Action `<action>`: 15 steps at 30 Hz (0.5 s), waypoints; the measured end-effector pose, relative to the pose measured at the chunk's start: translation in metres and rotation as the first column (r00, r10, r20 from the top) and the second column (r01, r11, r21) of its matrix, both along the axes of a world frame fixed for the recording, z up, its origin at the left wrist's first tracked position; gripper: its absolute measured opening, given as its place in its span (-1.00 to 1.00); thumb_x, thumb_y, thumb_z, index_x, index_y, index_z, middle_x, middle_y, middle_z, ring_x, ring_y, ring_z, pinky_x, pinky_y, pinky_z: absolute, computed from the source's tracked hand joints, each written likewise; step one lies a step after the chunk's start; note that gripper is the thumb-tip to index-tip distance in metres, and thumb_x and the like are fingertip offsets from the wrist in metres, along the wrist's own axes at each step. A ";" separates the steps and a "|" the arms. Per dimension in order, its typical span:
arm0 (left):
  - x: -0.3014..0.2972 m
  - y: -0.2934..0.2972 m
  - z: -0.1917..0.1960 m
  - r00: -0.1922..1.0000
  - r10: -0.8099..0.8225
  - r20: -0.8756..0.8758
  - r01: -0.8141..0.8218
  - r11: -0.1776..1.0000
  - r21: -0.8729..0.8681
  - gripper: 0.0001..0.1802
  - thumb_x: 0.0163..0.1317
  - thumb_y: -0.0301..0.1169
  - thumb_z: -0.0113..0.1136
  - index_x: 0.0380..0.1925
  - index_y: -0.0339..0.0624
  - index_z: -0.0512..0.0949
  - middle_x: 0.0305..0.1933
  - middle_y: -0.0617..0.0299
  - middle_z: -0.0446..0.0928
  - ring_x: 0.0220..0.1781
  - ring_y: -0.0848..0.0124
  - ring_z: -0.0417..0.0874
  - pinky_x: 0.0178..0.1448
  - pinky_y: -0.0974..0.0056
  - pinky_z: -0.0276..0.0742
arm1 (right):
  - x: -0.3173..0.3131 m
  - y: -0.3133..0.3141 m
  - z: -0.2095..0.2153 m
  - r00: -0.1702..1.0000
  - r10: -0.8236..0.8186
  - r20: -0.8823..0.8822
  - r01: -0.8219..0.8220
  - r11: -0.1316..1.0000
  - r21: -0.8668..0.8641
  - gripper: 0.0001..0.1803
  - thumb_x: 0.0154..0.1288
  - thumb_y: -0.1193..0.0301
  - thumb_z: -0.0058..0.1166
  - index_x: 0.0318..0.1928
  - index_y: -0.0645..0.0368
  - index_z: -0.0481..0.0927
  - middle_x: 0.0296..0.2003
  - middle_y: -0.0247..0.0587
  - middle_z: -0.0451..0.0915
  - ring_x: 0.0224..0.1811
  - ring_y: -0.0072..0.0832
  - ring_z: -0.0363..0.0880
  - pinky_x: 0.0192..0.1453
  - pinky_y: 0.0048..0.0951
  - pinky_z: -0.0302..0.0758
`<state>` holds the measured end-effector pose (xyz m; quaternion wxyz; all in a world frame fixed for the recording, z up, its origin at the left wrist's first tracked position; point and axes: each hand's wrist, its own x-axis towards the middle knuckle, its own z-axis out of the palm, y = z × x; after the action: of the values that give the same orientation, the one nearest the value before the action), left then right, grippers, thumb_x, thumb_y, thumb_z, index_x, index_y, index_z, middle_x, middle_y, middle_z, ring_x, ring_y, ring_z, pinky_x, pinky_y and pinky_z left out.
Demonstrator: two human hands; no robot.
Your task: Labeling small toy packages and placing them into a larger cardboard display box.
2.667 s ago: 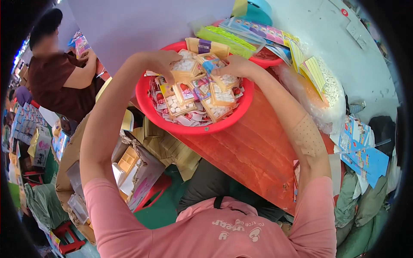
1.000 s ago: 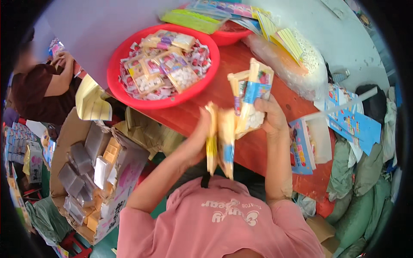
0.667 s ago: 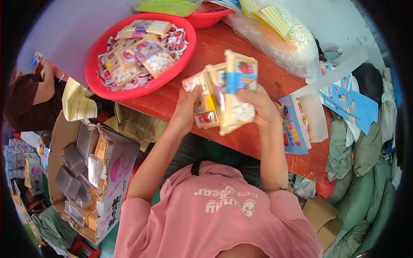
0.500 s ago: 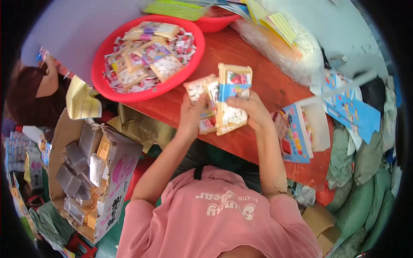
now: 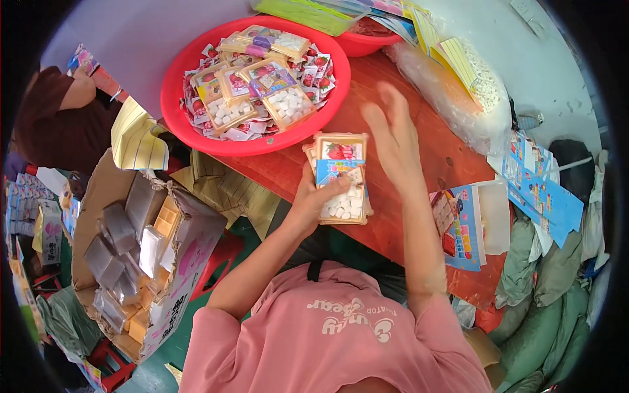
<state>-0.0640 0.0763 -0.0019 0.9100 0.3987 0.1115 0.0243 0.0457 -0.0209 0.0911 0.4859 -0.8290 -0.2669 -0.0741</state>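
Note:
My left hand (image 5: 310, 202) grips a small stack of tan plastic tray packs (image 5: 346, 200), thumb across the front. The top one has a clear cover, a blue paper band, a strawberry-printed sachet and white, marshmallow-like pieces. Edges of other packs show behind it, though how many is hidden. To the right of the stack, my right hand (image 5: 401, 150) is raised over the red table (image 5: 419, 137), its fingers apart and slightly blurred, holding nothing. Similar packs (image 5: 287, 105) lie beyond my hands on printed sachets in a large red basin (image 5: 171, 108).
A torn cardboard box (image 5: 190, 229) on the left holds clear lids and tan trays. A blue printed carton (image 5: 466, 226) stands at the table's right edge. Behind it lies a clear bag of white pieces (image 5: 481, 118). Another person's arm (image 5: 77, 90) shows at far left.
Both hands were on the packs before. My right hand has let go and moved up and away, while the packs are now gathered together in my left hand. The view has shifted slightly.

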 end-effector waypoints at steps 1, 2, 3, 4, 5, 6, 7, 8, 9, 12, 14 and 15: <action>-0.002 0.001 -0.003 1.000 0.011 -0.019 -0.013 0.997 -0.082 -0.28 0.08 -0.33 0.33 0.12 -0.23 0.09 -0.01 0.07 0.42 -0.05 0.33 0.56 0.00 0.23 0.55 | 0.007 0.018 0.012 0.996 0.074 0.042 -0.069 0.991 -0.114 -0.40 0.31 0.14 -0.01 0.16 0.36 0.29 0.12 0.12 0.40 0.21 -0.20 0.37 0.24 -0.28 0.28; -0.002 0.000 -0.006 0.999 0.014 -0.038 -0.020 0.986 -0.164 -0.30 0.08 -0.32 0.32 0.11 -0.21 0.11 -0.02 0.09 0.44 -0.06 0.33 0.58 0.00 0.23 0.55 | 0.016 0.036 0.018 0.986 0.145 0.076 -0.125 0.965 -0.230 -0.40 0.28 0.12 0.00 0.13 0.37 0.34 0.04 0.14 0.47 0.15 -0.19 0.43 0.19 -0.27 0.34; -0.002 0.000 -0.009 0.999 0.003 -0.044 -0.010 0.986 -0.167 -0.30 0.08 -0.32 0.32 0.11 -0.21 0.11 -0.02 0.09 0.44 -0.06 0.33 0.58 0.00 0.23 0.55 | 0.027 0.054 0.016 0.978 0.186 0.097 -0.137 0.916 -0.376 -0.37 0.25 0.06 0.01 0.09 0.37 0.37 -0.02 0.13 0.51 0.09 -0.16 0.48 0.13 -0.24 0.38; -0.002 -0.002 -0.010 0.999 0.018 -0.039 -0.024 0.983 -0.183 -0.32 0.10 -0.32 0.30 0.11 -0.19 0.12 -0.02 0.10 0.44 -0.06 0.33 0.58 -0.01 0.22 0.56 | 0.036 0.071 0.016 0.968 0.224 0.111 -0.137 0.846 -0.515 -0.34 0.22 0.00 0.01 0.06 0.37 0.40 -0.09 0.12 0.55 0.02 -0.13 0.52 0.07 -0.21 0.43; -0.003 -0.003 -0.011 0.999 0.035 -0.039 -0.042 0.979 -0.200 -0.35 0.11 -0.32 0.29 0.11 -0.18 0.14 -0.02 0.12 0.45 -0.07 0.34 0.59 -0.02 0.21 0.56 | 0.046 0.088 0.015 0.963 0.267 0.049 -0.188 0.786 -0.589 -0.29 0.15 -0.07 0.04 0.02 0.36 0.43 -0.12 0.10 0.56 -0.02 -0.11 0.54 0.03 -0.19 0.45; -0.004 -0.001 -0.010 0.999 0.014 -0.044 -0.023 0.979 -0.203 -0.36 0.11 -0.32 0.29 0.10 -0.17 0.15 -0.03 0.12 0.46 -0.07 0.34 0.59 -0.02 0.21 0.57 | 0.055 0.101 0.012 0.953 0.301 -0.021 -0.241 0.716 -0.655 -0.24 0.08 -0.14 0.06 -0.02 0.36 0.46 -0.15 0.09 0.58 -0.05 -0.10 0.56 -0.01 -0.16 0.47; -0.005 -0.001 -0.006 0.997 0.023 -0.069 -0.036 0.980 -0.194 -0.37 0.11 -0.32 0.29 0.08 -0.18 0.16 -0.04 0.12 0.47 -0.08 0.32 0.60 -0.02 0.20 0.57 | 0.061 0.111 0.011 0.958 0.284 -0.045 -0.234 0.678 -0.697 -0.23 0.02 -0.16 0.10 -0.07 0.35 0.49 -0.18 0.07 0.59 -0.07 -0.11 0.57 -0.02 -0.17 0.48; -0.007 0.003 -0.002 0.995 0.057 -0.083 -0.070 0.983 -0.167 -0.37 0.11 -0.32 0.30 0.08 -0.18 0.16 -0.03 0.12 0.47 -0.07 0.33 0.59 -0.01 0.21 0.57 | 0.059 0.120 0.014 0.957 0.281 -0.067 -0.239 0.638 -0.732 -0.22 -0.05 -0.18 0.15 -0.12 0.35 0.52 -0.21 0.06 0.61 -0.10 -0.12 0.59 -0.04 -0.18 0.50; -0.009 0.004 0.001 0.991 0.089 -0.096 -0.102 0.985 -0.140 -0.37 0.11 -0.32 0.31 0.07 -0.18 0.16 -0.03 0.12 0.46 -0.06 0.33 0.59 -0.01 0.21 0.57 | 0.057 0.118 0.016 0.957 0.279 -0.080 -0.246 0.635 -0.733 -0.22 -0.05 -0.18 0.15 -0.12 0.35 0.52 -0.21 0.06 0.61 -0.10 -0.12 0.59 -0.04 -0.18 0.50; -0.008 0.003 0.001 0.988 0.128 -0.085 -0.134 0.989 -0.063 -0.35 0.10 -0.31 0.32 0.08 -0.18 0.16 -0.01 0.12 0.45 -0.04 0.34 0.57 0.00 0.21 0.57 | 0.063 0.118 0.009 0.949 0.316 -0.016 -0.244 0.697 -0.674 -0.29 -0.14 -0.10 0.24 -0.15 0.30 0.56 -0.22 0.03 0.62 -0.16 -0.18 0.61 -0.12 -0.26 0.52; -0.004 -0.003 0.005 0.989 0.133 -0.071 -0.136 0.990 -0.042 -0.35 0.11 -0.31 0.32 0.09 -0.18 0.16 0.00 0.11 0.45 -0.04 0.34 0.57 0.00 0.22 0.57 | 0.072 0.123 0.000 0.950 0.313 -0.024 -0.264 0.757 -0.598 -0.29 -0.15 -0.08 0.26 -0.16 0.30 0.57 -0.23 0.02 0.62 -0.22 -0.21 0.61 -0.16 -0.29 0.52; -0.002 -0.004 0.006 0.987 0.152 -0.055 -0.153 0.988 -0.019 -0.35 0.11 -0.30 0.31 0.09 -0.19 0.15 0.01 0.11 0.44 -0.03 0.35 0.57 0.00 0.22 0.57 | 0.072 0.122 0.002 0.946 0.324 -0.027 -0.291 0.806 -0.515 -0.30 -0.17 -0.07 0.28 -0.17 0.29 0.57 -0.25 0.01 0.62 -0.27 -0.25 0.61 -0.20 -0.32 0.51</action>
<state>-0.0658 0.0720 0.0045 0.9067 0.3789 0.1663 0.0821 0.1181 0.1007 0.0929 0.2450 -0.8709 -0.4226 0.0533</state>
